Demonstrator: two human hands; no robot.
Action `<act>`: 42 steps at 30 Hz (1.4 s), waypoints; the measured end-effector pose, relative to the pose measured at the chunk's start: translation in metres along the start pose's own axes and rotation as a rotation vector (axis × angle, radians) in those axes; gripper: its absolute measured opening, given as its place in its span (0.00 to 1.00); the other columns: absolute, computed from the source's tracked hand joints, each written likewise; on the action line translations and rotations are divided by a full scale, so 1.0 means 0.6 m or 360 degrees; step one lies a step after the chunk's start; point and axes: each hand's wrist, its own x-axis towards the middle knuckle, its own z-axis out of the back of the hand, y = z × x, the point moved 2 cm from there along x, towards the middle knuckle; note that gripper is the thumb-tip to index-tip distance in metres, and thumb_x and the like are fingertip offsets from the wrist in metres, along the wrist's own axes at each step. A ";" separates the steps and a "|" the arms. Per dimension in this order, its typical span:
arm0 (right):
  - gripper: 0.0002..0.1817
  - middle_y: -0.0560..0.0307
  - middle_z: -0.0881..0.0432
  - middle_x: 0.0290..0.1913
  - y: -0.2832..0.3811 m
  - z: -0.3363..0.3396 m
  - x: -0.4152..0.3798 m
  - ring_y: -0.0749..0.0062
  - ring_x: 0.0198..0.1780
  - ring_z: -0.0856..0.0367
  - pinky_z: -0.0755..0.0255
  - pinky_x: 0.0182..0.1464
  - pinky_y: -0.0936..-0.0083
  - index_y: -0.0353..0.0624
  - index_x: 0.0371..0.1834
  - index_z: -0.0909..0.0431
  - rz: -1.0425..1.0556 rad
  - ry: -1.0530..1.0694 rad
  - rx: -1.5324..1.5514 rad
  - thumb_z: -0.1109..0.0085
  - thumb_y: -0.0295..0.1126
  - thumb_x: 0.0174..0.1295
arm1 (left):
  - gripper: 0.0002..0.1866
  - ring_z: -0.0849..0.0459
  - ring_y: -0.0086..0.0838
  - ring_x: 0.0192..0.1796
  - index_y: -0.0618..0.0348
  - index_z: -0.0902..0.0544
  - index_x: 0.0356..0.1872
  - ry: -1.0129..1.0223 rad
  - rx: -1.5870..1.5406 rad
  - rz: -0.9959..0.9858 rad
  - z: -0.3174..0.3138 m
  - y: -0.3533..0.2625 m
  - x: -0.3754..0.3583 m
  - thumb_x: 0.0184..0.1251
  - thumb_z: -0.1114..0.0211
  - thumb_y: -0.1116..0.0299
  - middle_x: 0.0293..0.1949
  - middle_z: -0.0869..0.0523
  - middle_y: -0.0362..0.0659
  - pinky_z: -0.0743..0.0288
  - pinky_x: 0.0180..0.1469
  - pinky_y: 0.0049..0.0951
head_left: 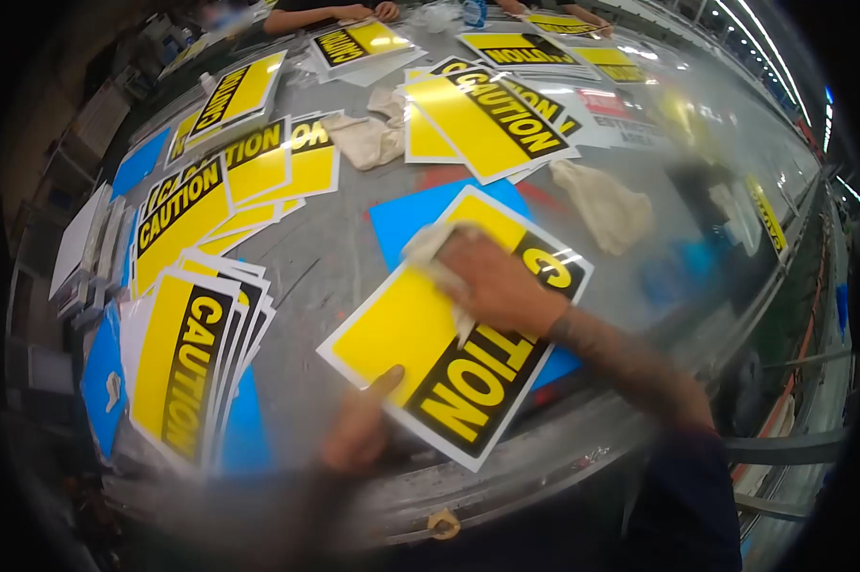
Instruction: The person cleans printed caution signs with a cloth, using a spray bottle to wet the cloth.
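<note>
A yellow and black caution sign [420,324] lies tilted in front of me, partly over a blue sheet [397,224]. My right hand [506,286] presses a whitish cloth [437,243] onto its yellow face, and its forearm hides part of the lettering. At the near left edge of that sign is my left hand [363,419], blurred, with the thumb on top and the other fingers hardly visible. Beyond my right hand another crumpled cloth [602,205] rests on the grey table [306,276].
Stacked caution signs [182,353] stand at the left, with further piles [492,119] towards the back. A cloth [363,138] lies between piles. Co-workers' hands [368,11] show at the far side. A metal rail [788,448] runs at the right.
</note>
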 end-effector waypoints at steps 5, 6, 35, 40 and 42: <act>0.32 0.36 0.34 0.83 0.014 -0.003 0.038 0.35 0.85 0.41 0.53 0.88 0.42 0.35 0.81 0.32 -0.0119 0.0011 -0.0315 0.48 0.45 0.82 | 0.43 0.29 0.46 0.82 0.52 0.39 0.87 0.0341 -0.0458 -0.0175 -0.028 -0.045 0.000 0.87 0.60 0.30 0.83 0.30 0.50 0.33 0.81 0.54; 0.33 0.36 0.37 0.85 0.059 -0.011 0.033 0.36 0.87 0.45 0.57 0.89 0.42 0.36 0.83 0.34 0.0067 0.0012 -0.0155 0.50 0.46 0.83 | 0.44 0.30 0.46 0.83 0.52 0.40 0.87 0.0424 -0.0556 -0.0185 -0.018 -0.044 0.008 0.87 0.61 0.29 0.84 0.32 0.50 0.35 0.82 0.55; 0.32 0.41 0.23 0.70 0.020 0.072 -0.117 0.37 0.74 0.29 0.39 0.78 0.39 0.43 0.76 0.25 -0.0163 -0.0132 -0.0243 0.38 0.45 0.73 | 0.44 0.31 0.49 0.83 0.54 0.38 0.87 0.0424 -0.0371 -0.0170 -0.012 -0.034 0.008 0.86 0.58 0.30 0.84 0.31 0.51 0.40 0.84 0.56; 0.33 0.33 0.28 0.74 -0.045 0.061 -0.119 0.29 0.78 0.34 0.46 0.81 0.33 0.40 0.79 0.28 -0.0453 -0.0117 -0.0405 0.42 0.48 0.76 | 0.54 0.39 0.62 0.86 0.50 0.50 0.90 0.0698 -0.0304 0.0270 -0.032 -0.001 -0.042 0.78 0.53 0.22 0.89 0.44 0.55 0.45 0.78 0.83; 0.34 0.33 0.29 0.75 -0.010 0.051 -0.117 0.29 0.79 0.36 0.47 0.81 0.31 0.37 0.79 0.30 -0.0355 0.0007 -0.0444 0.43 0.48 0.77 | 0.56 0.40 0.62 0.86 0.50 0.50 0.90 0.0766 -0.0327 0.0329 -0.033 0.011 -0.036 0.76 0.53 0.20 0.89 0.44 0.55 0.45 0.79 0.83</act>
